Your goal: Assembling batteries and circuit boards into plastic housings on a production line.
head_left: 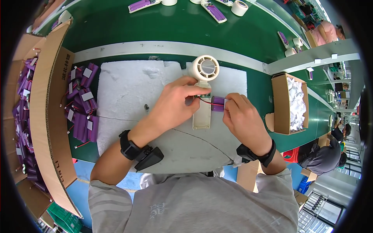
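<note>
A cream handheld fan lies on a white foam pad, its round head away from me and its open handle shell toward me. My left hand pinches around the small green circuit board at the top of the handle. Just right of the shell, my right hand is closed on a purple battery pack. Red and black wires run from the pack toward the board. My left fingertips hide where the wires end.
Purple battery packs lie heaped left of the pad, beside a cardboard box holding many more. At the right stands a carton of crumpled white pieces. Beyond the metal rail, more fans rest on the green belt. Other people work farther right.
</note>
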Demonstrator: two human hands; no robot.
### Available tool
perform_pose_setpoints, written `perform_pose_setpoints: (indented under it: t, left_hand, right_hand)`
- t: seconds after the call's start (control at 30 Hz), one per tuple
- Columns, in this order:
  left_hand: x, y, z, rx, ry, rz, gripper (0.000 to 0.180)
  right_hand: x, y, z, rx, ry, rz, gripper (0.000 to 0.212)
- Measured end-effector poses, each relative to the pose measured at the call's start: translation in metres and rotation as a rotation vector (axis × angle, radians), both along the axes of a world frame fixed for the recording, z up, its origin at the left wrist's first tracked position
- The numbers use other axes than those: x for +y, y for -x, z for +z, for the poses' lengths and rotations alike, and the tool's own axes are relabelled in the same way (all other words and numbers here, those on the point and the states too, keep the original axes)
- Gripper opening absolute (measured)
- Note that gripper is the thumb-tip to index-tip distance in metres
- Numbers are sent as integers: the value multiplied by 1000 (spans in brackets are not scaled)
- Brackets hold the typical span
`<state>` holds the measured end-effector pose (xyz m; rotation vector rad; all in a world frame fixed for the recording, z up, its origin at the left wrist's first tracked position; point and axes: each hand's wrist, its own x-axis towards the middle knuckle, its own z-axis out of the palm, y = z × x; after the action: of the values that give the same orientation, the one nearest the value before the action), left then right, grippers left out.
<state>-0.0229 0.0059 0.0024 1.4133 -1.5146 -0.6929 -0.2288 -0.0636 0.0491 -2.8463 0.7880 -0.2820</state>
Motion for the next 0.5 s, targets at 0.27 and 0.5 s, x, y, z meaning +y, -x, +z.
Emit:
perform_pose_setpoints:
  t: [0.27, 0.5]
  left_hand:
    - [0, -6, -4, 63, -51, -20, 37]
    - [-6, -1, -2, 182, -55, -26, 35]
  right_hand:
    - [-32, 19, 13, -175, -405, -69, 10]
    - [-63, 83, 60, -146, 103, -819, 27]
